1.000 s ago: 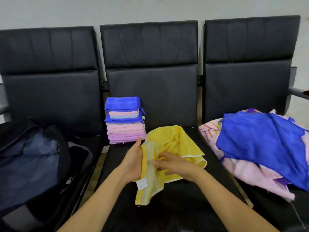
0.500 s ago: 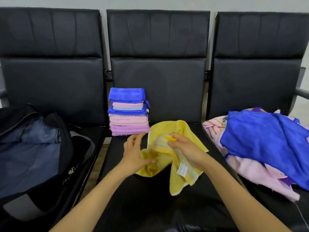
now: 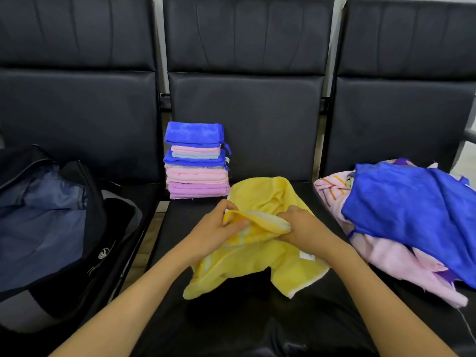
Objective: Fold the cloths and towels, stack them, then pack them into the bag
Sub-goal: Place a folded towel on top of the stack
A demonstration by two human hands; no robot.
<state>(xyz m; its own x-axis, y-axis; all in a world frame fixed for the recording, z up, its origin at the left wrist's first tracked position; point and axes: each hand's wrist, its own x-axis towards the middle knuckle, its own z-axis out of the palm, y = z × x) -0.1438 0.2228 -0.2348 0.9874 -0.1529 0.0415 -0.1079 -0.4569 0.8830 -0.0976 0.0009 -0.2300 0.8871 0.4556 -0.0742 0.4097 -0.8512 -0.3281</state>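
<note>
The yellow towel (image 3: 296, 274) is lying wider than before. The left hand (image 3: 213, 231) and right hand (image 3: 306, 229) are pinching its hem, straightening it; folding is probably needing matched corners next.

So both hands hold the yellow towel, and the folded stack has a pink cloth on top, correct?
Not quite. The head view shows a blue cloth on top of the folded stack, not pink. The left hand and right hand do hold the yellow towel.

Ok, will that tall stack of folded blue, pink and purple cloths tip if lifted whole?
Probably wobbly: the stack of folded cloths is tall and narrow, with uneven layers. Likely soft, so it may sag unless supported underneath.
</note>
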